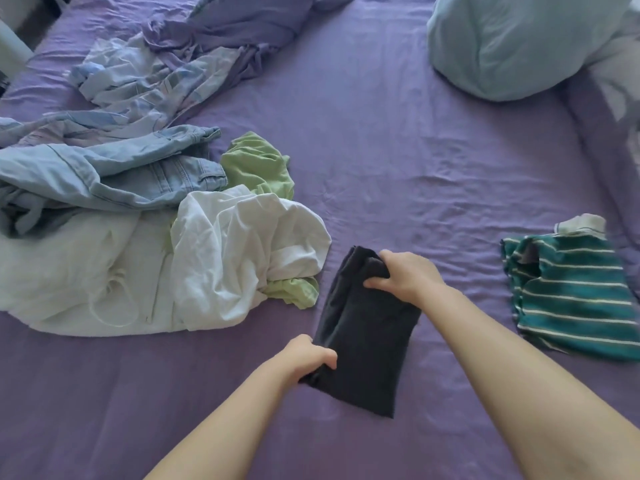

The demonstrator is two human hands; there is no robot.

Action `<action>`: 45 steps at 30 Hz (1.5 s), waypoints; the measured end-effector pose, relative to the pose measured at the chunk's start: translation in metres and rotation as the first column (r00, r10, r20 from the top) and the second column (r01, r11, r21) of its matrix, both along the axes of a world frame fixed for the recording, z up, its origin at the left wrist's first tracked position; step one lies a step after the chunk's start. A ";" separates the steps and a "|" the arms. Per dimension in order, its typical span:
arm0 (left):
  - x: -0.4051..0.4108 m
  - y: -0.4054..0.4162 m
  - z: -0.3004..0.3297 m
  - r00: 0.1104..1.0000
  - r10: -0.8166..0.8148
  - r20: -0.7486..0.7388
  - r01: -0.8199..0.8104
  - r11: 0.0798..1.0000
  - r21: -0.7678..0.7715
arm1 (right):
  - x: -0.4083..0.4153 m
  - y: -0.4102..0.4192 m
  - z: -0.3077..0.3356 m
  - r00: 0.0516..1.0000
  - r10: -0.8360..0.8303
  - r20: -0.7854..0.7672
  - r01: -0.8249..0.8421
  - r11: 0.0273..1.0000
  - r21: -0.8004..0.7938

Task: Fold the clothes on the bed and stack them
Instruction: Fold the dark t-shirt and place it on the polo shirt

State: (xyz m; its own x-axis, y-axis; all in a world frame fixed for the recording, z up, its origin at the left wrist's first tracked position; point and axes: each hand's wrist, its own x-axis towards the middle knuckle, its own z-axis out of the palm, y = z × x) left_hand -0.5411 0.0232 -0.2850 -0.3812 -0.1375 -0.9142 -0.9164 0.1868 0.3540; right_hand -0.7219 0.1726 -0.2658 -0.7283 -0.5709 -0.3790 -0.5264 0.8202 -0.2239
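Gripping seen both sides: dark folded garment (363, 327) pinched at far end by right hand (405, 275), near-left corner clutched by left hand (308, 355); unfolded pile (145, 209) left, striped garment (568, 292) right.

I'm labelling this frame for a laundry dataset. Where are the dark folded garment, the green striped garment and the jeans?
dark folded garment (367, 344), head view, middle of its flat panel.
green striped garment (571, 299), head view, centre of the striped body.
jeans (173, 174), head view, waistband area.

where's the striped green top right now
The striped green top lies on the purple sheet at the right edge of the head view, beyond the right hand.
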 end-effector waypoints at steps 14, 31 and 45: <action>-0.090 0.121 0.065 0.948 -0.015 -0.318 0.070 0.984 0.163 | -0.050 0.178 0.077 0.959 -0.259 -0.111 0.266 0.963 0.045; -0.178 0.351 0.049 0.976 0.023 -0.215 0.073 0.902 0.425 | -0.176 0.337 0.071 0.977 0.104 -0.188 -0.058 0.970 0.235; -0.213 0.380 0.006 0.754 -0.537 -0.377 0.120 0.677 -0.726 | -0.170 0.345 -0.016 0.931 -0.119 -0.346 0.086 0.990 -0.110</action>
State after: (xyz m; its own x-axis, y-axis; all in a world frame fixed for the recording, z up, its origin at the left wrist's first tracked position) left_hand -0.7543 0.4031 -0.2794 -0.8940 -0.3480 -0.2822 -0.4406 0.7970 0.4132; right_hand -0.8916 0.5174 -0.2819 -0.8616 -0.5062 -0.0384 -0.4992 0.8586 -0.1171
